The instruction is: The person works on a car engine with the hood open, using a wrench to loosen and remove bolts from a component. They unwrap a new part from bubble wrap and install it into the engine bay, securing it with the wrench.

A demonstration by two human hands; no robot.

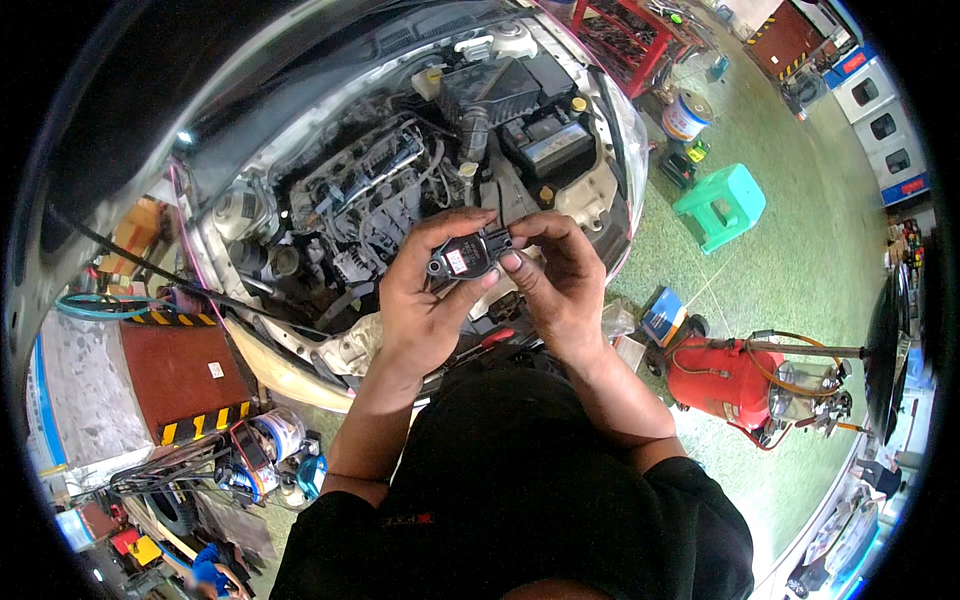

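Note:
Between my two hands, over the front of an open engine bay, is a small black engine part (467, 258) with a white and red label and a mounting eye at its left end. My left hand (424, 285) grips its body, with the thumb below and the fingers along the top. At the other end, my right hand (562, 285) pinches the plug-socket side between thumb and fingertips. The exact kind of part cannot be made out. Beneath and beyond lies the dark engine (370, 185), its upper side exposed.
A battery (545, 140) and a black air filter box (490, 90) sit at the bay's far right. On the green floor to the right stand a green stool (722, 205), a red tank (720, 380) on wheels and a blue box (662, 315). A ramp (175, 375) lies left.

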